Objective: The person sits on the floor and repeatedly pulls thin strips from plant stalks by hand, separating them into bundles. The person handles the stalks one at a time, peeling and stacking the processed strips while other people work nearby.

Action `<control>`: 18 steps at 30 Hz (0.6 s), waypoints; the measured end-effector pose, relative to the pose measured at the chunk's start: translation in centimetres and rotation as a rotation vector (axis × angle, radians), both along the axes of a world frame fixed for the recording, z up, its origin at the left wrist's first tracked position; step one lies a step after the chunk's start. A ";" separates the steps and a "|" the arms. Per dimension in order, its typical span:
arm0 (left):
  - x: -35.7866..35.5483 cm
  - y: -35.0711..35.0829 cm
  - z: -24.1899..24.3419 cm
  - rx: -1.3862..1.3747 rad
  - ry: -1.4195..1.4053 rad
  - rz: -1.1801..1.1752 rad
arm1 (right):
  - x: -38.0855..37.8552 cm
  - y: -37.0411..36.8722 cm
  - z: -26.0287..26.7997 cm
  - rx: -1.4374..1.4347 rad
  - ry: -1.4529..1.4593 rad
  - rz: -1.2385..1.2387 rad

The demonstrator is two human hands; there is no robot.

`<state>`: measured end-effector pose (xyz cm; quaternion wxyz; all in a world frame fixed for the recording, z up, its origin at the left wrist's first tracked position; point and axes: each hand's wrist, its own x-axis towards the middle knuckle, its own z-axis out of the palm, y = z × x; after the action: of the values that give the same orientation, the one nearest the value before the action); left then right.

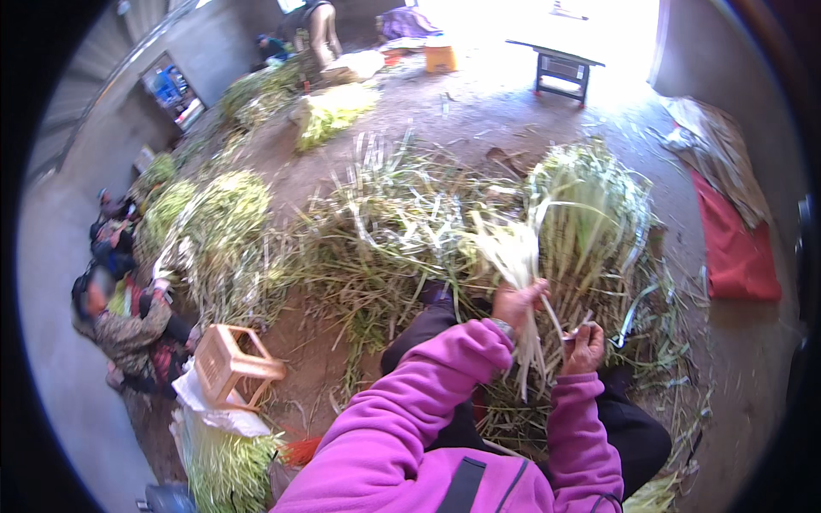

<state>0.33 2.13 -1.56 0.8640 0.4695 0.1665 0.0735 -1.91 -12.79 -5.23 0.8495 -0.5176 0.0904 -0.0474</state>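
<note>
My left hand (pixel 518 306) grips a fanned bunch of pale, peeled-looking stalks (pixel 510 247) around its middle, with thin ends hanging below the fist. Close by on the right, my right hand (pixel 582 349) pinches a thin whitish strip (pixel 568 335) between thumb and fingers. The strip's far end is blurred against the bunch. Beyond my hands rises a thick upright bundle of long green-leaved stalks (pixel 587 199). A loose heap of leafy stalks (pixel 397 237) spreads to its left, in front of my knees.
At left, a plastic stool (pixel 237 365) stands near a white sack (pixel 221 410) and trimmed stalks (pixel 228 468). Orange strands (pixel 300 451) lie beside me. A seated co-worker (pixel 131 320) handles another stalk pile (pixel 231 237). A small table (pixel 557 64) and red cloth (pixel 737 256) are farther off.
</note>
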 end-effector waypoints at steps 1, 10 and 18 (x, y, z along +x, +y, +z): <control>0.1 0.3 0.2 -0.016 -0.006 0.019 | 0.3 -0.5 0.1 0.236 0.027 0.029; 0.9 6.4 3.4 -0.108 0.052 0.285 | 3.3 -12.2 2.7 0.484 -0.146 0.068; 0.8 11.8 3.8 -0.238 -0.012 0.506 | 4.0 -21.1 1.3 0.536 -0.176 -0.304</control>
<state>1.11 13.98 2.24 0.8683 0.3077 0.2805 0.2696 2.05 -33.91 -3.91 0.9434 -0.2496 0.1022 -0.1931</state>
